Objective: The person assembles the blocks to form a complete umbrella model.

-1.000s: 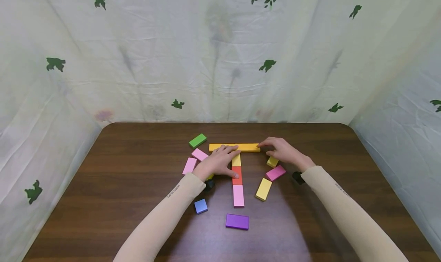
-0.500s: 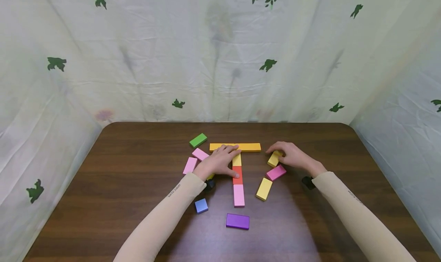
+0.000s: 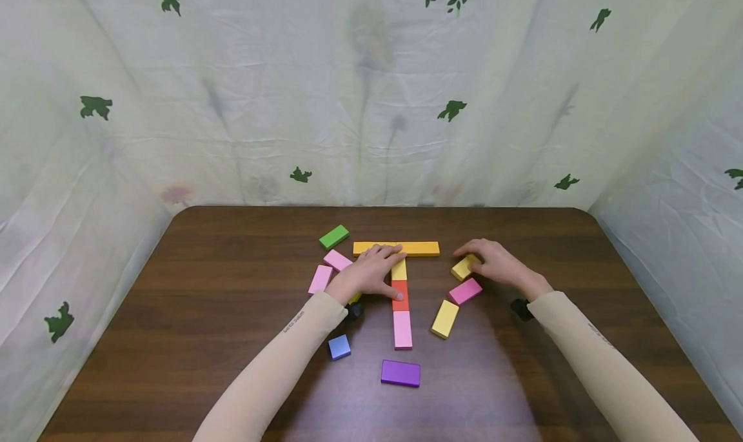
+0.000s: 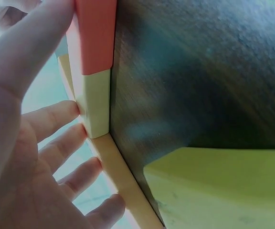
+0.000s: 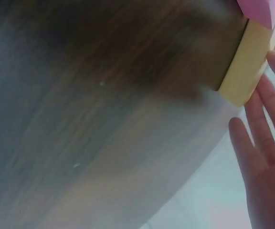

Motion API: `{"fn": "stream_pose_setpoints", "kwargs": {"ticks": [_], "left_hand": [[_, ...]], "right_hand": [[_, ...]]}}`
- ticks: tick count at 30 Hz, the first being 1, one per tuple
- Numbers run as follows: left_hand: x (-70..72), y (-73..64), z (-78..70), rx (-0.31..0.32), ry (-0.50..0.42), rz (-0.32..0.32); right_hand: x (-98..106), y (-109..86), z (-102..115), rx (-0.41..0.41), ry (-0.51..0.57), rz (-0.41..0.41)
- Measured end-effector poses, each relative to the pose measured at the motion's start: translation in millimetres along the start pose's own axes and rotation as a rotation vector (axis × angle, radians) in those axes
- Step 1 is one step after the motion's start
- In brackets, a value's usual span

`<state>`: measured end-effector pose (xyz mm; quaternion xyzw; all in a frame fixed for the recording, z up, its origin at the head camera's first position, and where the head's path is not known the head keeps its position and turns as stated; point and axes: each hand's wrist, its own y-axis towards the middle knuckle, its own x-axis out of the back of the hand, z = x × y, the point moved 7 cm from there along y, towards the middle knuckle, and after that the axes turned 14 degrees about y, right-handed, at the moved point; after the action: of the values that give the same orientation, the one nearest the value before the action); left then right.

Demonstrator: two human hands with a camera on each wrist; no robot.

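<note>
In the head view my left hand (image 3: 371, 271) rests over a T of wooden blocks. Its thumb touches the red block (image 3: 400, 302), and its spread fingers touch the pale yellow block (image 3: 398, 270) and the orange row (image 3: 422, 249) across the top. The left wrist view shows these fingertips along the blocks' edges. A pink block (image 3: 402, 330) forms the foot of the stem. My right hand (image 3: 493, 261) holds a yellow block (image 3: 462, 269) between thumb and fingers, right of the T; the right wrist view shows fingertips against that block (image 5: 245, 67).
Around the T lie a green block (image 3: 333, 237), light pink blocks (image 3: 320, 279), a blue block (image 3: 339, 347), a purple block (image 3: 400, 373), a dark pink block (image 3: 465, 291) and another yellow block (image 3: 444, 319). The wooden table (image 3: 174, 339) meets a patterned curtain (image 3: 244, 106) behind.
My right hand has left the orange row's right end and moved right and nearer, onto the yellow block. That block has turned slightly. My left hand stays put.
</note>
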<state>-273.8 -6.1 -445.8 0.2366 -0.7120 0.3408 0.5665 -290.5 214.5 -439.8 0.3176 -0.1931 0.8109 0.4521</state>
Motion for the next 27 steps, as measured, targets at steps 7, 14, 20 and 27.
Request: {"fn": "stream_pose_setpoints", "kwargs": {"ticks": [7,14,20,27], "left_hand": [[-0.2,-0.4,-0.4,-0.002,0.010,0.001],[-0.5,-0.3,-1.3,0.001,0.009,0.010],[0.2,0.0,-1.2,0.001,0.012,0.007],[0.9,0.1,-0.6,0.003,0.012,0.005]], "right_hand": [[-0.9,-4.0,-6.3,0.021,0.005,0.025],[-2.1,-3.4,-7.4,0.016,-0.054,0.022],[0.1,-3.0,-6.8,-0.021,-0.114,-0.006],[0.6,-2.0,-6.3,-0.057,-0.134,-0.030]]}}
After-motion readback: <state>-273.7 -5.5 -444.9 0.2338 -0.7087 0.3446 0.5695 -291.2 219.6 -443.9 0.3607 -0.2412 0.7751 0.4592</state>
